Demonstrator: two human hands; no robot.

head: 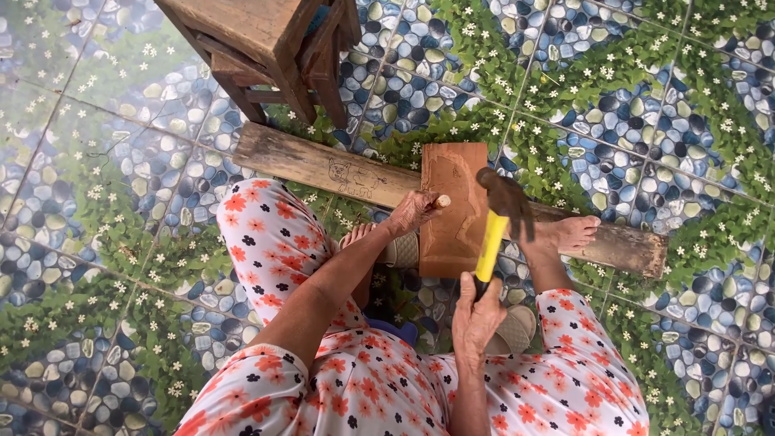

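My left hand (413, 211) grips a wooden-handled chisel (441, 201), its end resting on a reddish wooden block (452, 194) with a curved groove carved in it. My right hand (475, 316) holds a hammer with a yellow handle (491, 245) and a dark head (505, 196), raised over the block's right side. The block lies across a long weathered plank (323, 167) that bears a pencil drawing of an animal. My bare right foot (565, 234) presses on the plank to the right of the block.
A wooden stool (270, 48) stands just beyond the plank at the upper left. The floor is tiled with a pebble, leaf and white-flower pattern (646, 105). A sandal (517, 327) lies under my right knee. My floral trousers fill the lower frame.
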